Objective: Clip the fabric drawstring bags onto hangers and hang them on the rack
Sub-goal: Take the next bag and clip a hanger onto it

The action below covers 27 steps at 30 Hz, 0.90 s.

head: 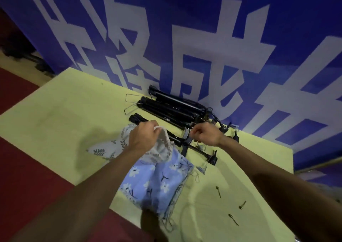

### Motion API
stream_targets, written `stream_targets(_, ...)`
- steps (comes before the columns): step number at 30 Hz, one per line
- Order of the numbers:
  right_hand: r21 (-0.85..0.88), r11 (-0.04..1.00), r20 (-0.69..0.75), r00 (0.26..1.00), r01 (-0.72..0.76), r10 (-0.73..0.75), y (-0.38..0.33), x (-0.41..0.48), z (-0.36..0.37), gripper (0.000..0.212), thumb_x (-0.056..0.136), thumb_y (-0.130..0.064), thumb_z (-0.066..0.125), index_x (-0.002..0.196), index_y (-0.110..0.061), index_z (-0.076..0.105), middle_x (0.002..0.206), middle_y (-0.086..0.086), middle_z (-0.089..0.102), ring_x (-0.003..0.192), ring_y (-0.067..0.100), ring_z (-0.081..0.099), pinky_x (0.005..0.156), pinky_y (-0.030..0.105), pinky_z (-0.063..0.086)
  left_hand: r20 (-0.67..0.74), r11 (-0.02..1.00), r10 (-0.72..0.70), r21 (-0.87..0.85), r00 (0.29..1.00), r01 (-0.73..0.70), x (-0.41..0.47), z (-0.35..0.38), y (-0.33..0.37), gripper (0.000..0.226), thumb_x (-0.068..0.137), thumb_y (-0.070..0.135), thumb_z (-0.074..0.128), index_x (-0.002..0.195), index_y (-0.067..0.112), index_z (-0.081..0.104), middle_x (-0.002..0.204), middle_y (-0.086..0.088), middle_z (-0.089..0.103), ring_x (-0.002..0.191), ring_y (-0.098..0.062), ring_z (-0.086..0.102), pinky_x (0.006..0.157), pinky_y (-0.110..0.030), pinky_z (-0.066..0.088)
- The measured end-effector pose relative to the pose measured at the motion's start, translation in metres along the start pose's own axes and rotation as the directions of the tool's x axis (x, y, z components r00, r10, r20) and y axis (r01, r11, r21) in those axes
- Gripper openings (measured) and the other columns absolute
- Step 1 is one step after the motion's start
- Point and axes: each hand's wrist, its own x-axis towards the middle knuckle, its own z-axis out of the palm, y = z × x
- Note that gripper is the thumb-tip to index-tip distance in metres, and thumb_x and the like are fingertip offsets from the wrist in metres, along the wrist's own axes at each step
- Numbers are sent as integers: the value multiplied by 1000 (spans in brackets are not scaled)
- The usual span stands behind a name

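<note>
Toward the table's (74, 108) far edge, the left hand (144, 136) grips the grey leaf-print bag (164, 149) by its gathered mouth, raising it to a black hanger (186, 139) whose clip the right hand (205, 136) pinches, likely to feed cloth in. A blue flowered bag (157, 180) lies beneath. No rack shows, and the clip's opening is unclear.

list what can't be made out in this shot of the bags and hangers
- Rack: nowhere in the head view, outside the frame.
- Right hand: its curled fingers hide whatever they pinch beside the hanger clip.
- Blue floral bag: left edge hidden by the left forearm.
- Pale leafy bag: its mouth is bunched inside the left hand.
- Small dark pieces on the table: too small and blurred to identify.
</note>
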Motion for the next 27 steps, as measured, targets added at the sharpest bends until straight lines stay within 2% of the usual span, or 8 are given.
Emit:
stream_targets(5, -168, 984, 180, 979, -60, 91, 21, 37, 34, 31, 92, -23, 56, 120, -10, 58, 117, 7, 62, 105, 24, 57, 86, 30, 46, -2, 994, -36, -103, 999, 35, 1, 34, -26, 30, 97, 33, 45, 103, 11, 65, 84, -18, 67, 80, -36, 62, 62, -33, 41)
stream_targets(8, -220, 974, 144, 985, -62, 96, 26, 65, 57, 46, 92, -19, 55, 135, -9, 44, 131, 17, 54, 117, 33, 52, 93, 34, 45, 8, 987, -77, -137, 997, 78, 4, 42, -36, 32, 98, 38, 41, 103, 15, 62, 67, -8, 58, 74, -33, 59, 59, -34, 41)
stream_targets(11, -231, 972, 143, 986, -49, 83, 27, 93, 78, 55, 92, -11, 50, 143, -10, 29, 145, 22, 38, 127, 38, 45, 101, 40, 42, 34, 965, -121, -229, 992, 125, 8, 51, -45, 31, 97, 42, 40, 105, 20, 61, 70, -4, 55, 74, -31, 60, 64, -35, 46)
stream_targets(15, -408, 912, 157, 987, 43, 23, 32, 116, 98, 61, 92, -20, 54, 143, -10, 21, 136, 22, 46, 122, 40, 47, 102, 46, 37, 26, 938, -115, -327, 993, 118, 14, 56, -52, 27, 97, 42, 40, 101, 22, 59, 79, -3, 62, 68, -23, 60, 64, -35, 48)
stream_targets(17, -551, 832, 116, 993, 71, -8, 34, 122, 104, 60, 91, -25, 56, 140, -10, 25, 130, 18, 51, 121, 36, 48, 102, 46, 32, 6, 932, -108, -348, 994, 103, 13, 56, -50, 27, 98, 37, 41, 101, 18, 59, 77, 1, 60, 63, -18, 57, 61, -31, 45)
stream_targets(19, -617, 783, 93, 995, 82, -31, 35, 128, 109, 53, 91, -27, 56, 135, -8, 33, 127, 16, 54, 120, 33, 49, 104, 45, 28, 6, 925, -123, -362, 992, 117, 14, 54, -52, 27, 98, 35, 42, 102, 14, 60, 77, -3, 62, 64, -22, 59, 62, -33, 46)
stream_targets(23, -602, 792, 84, 995, 100, -62, 35, 127, 108, 49, 94, -24, 49, 136, -7, 31, 129, 20, 47, 120, 36, 47, 107, 48, 24, 62, 892, -182, -409, 981, 192, 16, 50, -51, 29, 99, 31, 41, 102, 9, 59, 79, -9, 63, 69, -26, 58, 69, -41, 51)
stream_targets(27, -515, 845, 102, 989, 145, -108, 21, 110, 82, 51, 101, -33, 35, 144, -9, 22, 132, 21, 39, 115, 40, 46, 105, 46, 29, 131, 871, -224, -419, 966, 258, 17, 52, -46, 23, 101, 26, 34, 100, 13, 52, 62, -1, 47, 55, -19, 43, 57, -32, 37)
